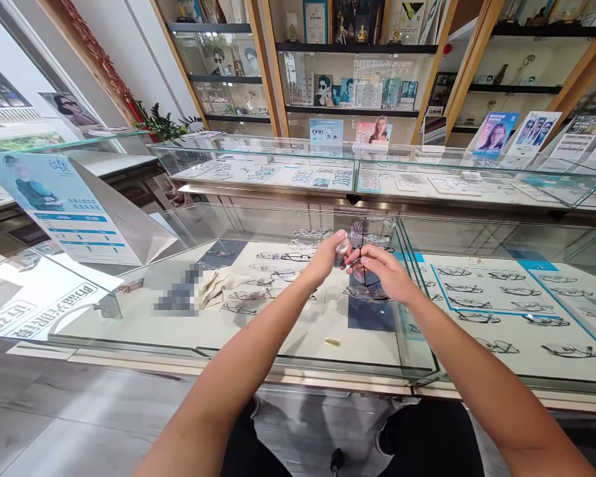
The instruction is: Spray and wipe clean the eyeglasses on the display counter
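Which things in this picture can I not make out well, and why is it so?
All in the head view:
Small object in the left hand: partly covered by fingers; kind unclear.
Dark-framed glasses at the right hand: fingers hide part of the frame.
Dark patch beside the cloth: pixelated.
Gold-coloured piece: too small to identify.
Forearms: cut off by the bottom edge.

Clear glossy glass display case [298,361], crumpled matt cream cloth [221,286], smooth wooden shelf posts [268,73].
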`<move>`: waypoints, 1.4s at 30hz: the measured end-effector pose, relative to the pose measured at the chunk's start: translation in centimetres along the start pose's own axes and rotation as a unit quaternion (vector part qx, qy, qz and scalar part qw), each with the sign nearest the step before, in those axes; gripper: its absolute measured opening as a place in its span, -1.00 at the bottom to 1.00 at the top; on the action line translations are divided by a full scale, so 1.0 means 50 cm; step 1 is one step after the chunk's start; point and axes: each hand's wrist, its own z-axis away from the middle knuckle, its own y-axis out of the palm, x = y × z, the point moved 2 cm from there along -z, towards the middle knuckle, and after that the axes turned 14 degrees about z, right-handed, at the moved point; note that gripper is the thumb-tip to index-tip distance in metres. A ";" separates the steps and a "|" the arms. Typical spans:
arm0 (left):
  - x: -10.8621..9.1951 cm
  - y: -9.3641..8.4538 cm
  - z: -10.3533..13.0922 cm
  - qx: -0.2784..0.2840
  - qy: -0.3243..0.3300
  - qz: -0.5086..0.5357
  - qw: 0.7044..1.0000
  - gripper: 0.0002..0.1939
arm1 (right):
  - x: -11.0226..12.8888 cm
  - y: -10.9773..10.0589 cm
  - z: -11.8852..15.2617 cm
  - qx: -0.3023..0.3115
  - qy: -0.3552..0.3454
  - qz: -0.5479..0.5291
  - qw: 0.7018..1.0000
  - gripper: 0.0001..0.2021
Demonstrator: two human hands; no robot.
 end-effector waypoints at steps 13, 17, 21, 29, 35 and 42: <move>0.000 0.003 0.002 0.014 0.018 0.019 1.000 -0.28 | 0.005 -0.002 -0.004 0.004 0.010 -0.047 0.999 -0.76; -0.003 0.002 0.000 0.005 0.011 0.005 1.000 -0.29 | 0.001 -0.015 -0.012 -0.035 0.019 -0.071 0.997 -0.76; -0.001 0.006 0.003 0.014 -0.027 -0.056 0.998 -0.33 | -0.004 -0.024 -0.015 -0.089 0.024 -0.083 0.992 -0.78; -0.008 0.022 0.021 0.065 -0.033 -0.167 0.983 -0.38 | 0.004 -0.022 -0.015 -0.115 0.030 -0.096 0.988 -0.79; 0.002 0.017 0.016 0.051 -0.040 -0.113 0.991 -0.37 | 0.006 -0.022 -0.014 -0.112 0.026 -0.117 0.986 -0.81; -0.011 0.005 0.001 0.036 -0.060 -0.001 0.998 -0.26 | 0.010 -0.027 -0.014 -0.102 0.035 -0.152 0.982 -0.81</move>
